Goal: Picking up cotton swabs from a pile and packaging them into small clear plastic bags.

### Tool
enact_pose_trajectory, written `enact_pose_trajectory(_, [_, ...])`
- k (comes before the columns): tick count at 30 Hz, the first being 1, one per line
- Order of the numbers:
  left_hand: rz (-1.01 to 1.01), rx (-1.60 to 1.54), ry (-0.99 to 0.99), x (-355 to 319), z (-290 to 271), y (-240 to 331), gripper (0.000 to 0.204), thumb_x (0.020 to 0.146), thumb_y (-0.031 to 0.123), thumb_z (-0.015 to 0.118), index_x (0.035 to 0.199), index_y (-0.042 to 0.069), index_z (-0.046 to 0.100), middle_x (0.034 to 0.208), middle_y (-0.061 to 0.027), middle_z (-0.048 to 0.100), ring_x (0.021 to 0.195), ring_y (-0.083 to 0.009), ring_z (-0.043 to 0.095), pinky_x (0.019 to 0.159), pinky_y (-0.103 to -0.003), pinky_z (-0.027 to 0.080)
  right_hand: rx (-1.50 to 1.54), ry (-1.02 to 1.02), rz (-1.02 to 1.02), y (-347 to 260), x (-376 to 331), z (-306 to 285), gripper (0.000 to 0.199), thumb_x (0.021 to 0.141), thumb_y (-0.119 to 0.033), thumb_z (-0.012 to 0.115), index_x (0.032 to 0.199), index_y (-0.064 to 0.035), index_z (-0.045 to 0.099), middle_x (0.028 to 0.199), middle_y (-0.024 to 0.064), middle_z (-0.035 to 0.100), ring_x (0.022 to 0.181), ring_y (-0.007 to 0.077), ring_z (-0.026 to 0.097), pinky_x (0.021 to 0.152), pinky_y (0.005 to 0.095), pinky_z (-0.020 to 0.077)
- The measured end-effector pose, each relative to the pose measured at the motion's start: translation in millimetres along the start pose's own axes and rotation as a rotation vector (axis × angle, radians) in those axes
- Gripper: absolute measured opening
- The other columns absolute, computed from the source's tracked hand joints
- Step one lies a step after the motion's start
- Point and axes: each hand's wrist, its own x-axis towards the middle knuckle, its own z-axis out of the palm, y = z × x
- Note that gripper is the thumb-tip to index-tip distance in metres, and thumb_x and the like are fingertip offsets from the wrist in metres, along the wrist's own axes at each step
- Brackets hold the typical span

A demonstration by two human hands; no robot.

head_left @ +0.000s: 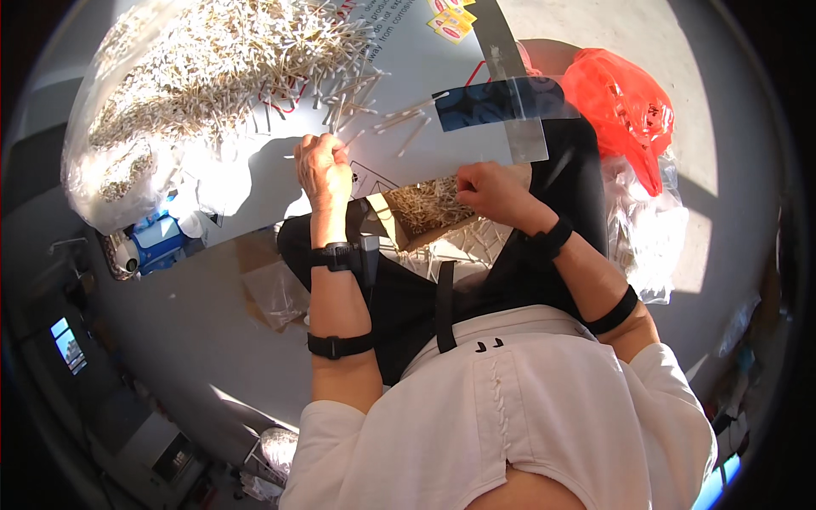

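Note:
A large heap of cotton swabs (229,72) covers the far left of the grey-white board (382,157), partly inside a clear plastic bag (81,161). My left hand (325,170) rests on the board just nearer than several loose swabs, its fingers bent and closed. Whatever they may pinch is hidden. Closed like a fist, my right hand (495,194) is at the board's near edge, beside an open cardboard box (387,223) of swabs between my legs. I cannot see what, if anything, it holds. A few single swabs (414,136) lie between the hands on the board.
A dark, glossy strip (484,106) lies across the board's right side. Yellow-and-white labels (450,21) are at its far edge. To the right are a red plastic bag (616,102) and a clear bag (650,229). A blue package (161,242) sits under the board's left end.

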Motion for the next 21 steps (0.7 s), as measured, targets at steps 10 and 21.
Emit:
enact_pose_trajectory(10, [0.043, -0.042, 0.028, 45.6, 11.6, 33.8, 0.051, 0.058, 0.003, 0.079, 0.105, 0.014, 0.062, 0.112, -0.0086, 0.052, 0.11, -0.0337, 0.048, 0.095, -0.046, 0.041, 0.026, 0.073, -0.065, -12.8, 6.3, -2.9, 0.013, 0.075, -0.008, 0.064, 0.084, 0.0009, 0.059, 0.073, 0.0185, 0.062, 0.069, 0.0372, 0.061, 0.063, 0.0427, 0.0475])
enact_pose_trajectory(21, [0.172, 0.005, 0.02, 42.1, 19.4, 16.4, 0.022, 0.063, 0.001, 0.074, 0.08, 0.012, 0.066, 0.096, -0.0034, 0.056, 0.098, -0.0294, 0.05, 0.083, -0.043, 0.042, -0.448, 0.478, -0.456, -15.6, 78.2, -14.5, 0.029, 0.065, -0.009, 0.074, 0.091, -0.0084, 0.061, 0.098, 0.0091, 0.053, 0.096, 0.0283, 0.054, 0.08, 0.0375, 0.0466])
